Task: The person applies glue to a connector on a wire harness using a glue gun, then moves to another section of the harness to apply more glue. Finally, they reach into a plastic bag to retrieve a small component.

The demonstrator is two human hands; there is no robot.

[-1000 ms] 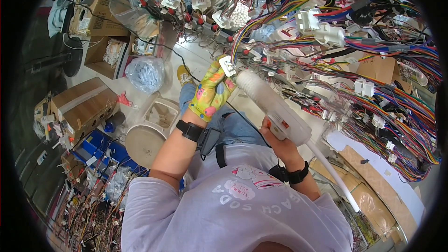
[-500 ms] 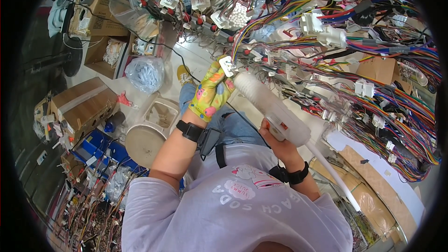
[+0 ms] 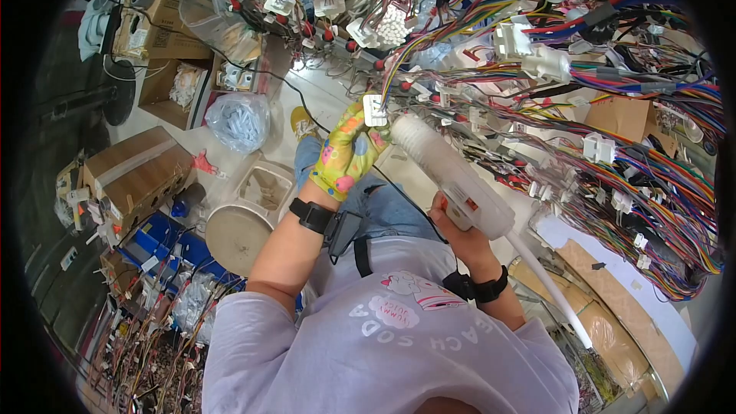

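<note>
My left hand (image 3: 346, 155), in a yellow patterned glove, is closed on a white connector (image 3: 375, 110). Thin coloured wires (image 3: 389, 80) run up from the connector to the bundles above. In my right hand (image 3: 464, 241) I grip a whitish glue gun (image 3: 456, 180) by its handle. A long white glue stick (image 3: 549, 284) sticks out of its rear. The gun's wrapped front end is beside the connector and my left fingertips, pointing up and left; its very tip is hard to make out.
Wire bundles (image 3: 652, 84) with white connectors hang across the top and right. A round-topped stool (image 3: 239, 236) stands left of my legs, with a cardboard box (image 3: 136, 176), blue bins (image 3: 149, 241) and a bag of pale parts (image 3: 238, 121) around it. A dark cable (image 3: 291, 92) crosses the floor.
The connector has turned so its broad face shows more. The glue gun's front end has shifted slightly right, away from the connector.
</note>
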